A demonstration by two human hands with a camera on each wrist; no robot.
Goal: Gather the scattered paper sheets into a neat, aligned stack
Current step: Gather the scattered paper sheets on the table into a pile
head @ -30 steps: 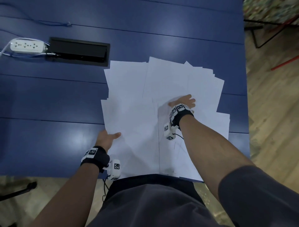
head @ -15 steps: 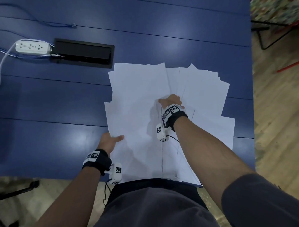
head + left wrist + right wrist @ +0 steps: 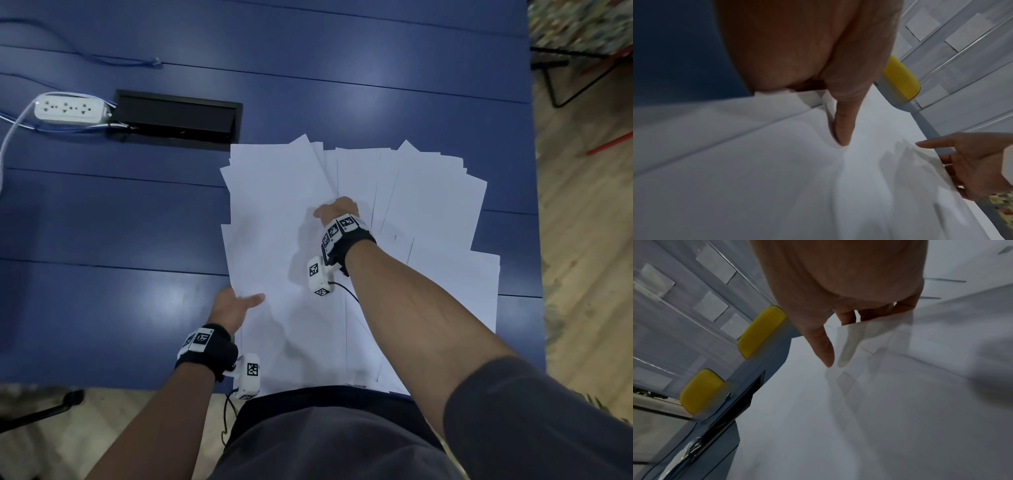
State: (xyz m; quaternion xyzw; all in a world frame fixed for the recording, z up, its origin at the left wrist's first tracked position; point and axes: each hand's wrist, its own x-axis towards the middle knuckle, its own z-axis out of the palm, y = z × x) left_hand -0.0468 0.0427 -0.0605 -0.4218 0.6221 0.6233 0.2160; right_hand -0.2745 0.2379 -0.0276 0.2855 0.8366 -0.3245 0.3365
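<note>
Several white paper sheets lie fanned and overlapping on the blue table, reaching from its near edge to the middle. My left hand holds the pile's left edge; its thumb presses on top and the fingers are hidden beneath. My right hand is in the middle of the spread, its fingers slid under a sheet and showing faintly through the paper. Its thumb lies over that sheet. More sheets fan out to the right of this hand.
A white power strip and a black cable hatch sit at the back left, with a thin blue cable behind them. The table's right edge is close to the outermost sheets; wooden floor lies beyond it.
My right hand has moved left across the spread, pulling sheets over toward the left pile, whose top sheets now lie tilted. The left hand has stayed at the left edge.
</note>
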